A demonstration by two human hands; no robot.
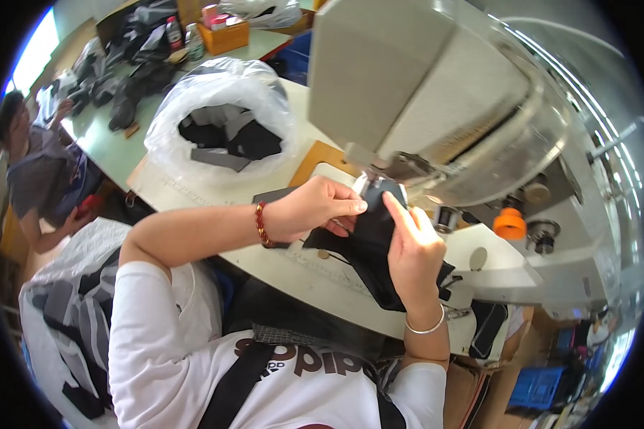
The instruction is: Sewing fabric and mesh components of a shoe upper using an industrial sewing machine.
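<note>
A black fabric piece (371, 227) lies under the head of a sewing machine (379, 86), its upper end at the presser foot (371, 181). The lower part drapes over the machine bed toward me. At the fabric's left edge, my left hand (320, 207) is closed, with thumb and index finger pinching near the foot. My right hand (416, 256) grips the right side, index finger stretched along the cloth toward the needle area and the other fingers curled. Its thumb is mostly hidden. Behind my left wrist lies a dark grey fabric stack (273, 194).
Left of the machine stands a clear plastic bag (172, 118) of black and grey cut pieces. Another bag (50, 286) of pieces is at my left side. An orange knob (509, 224) juts from the machine at right. A co-worker (39, 168) sits at far left.
</note>
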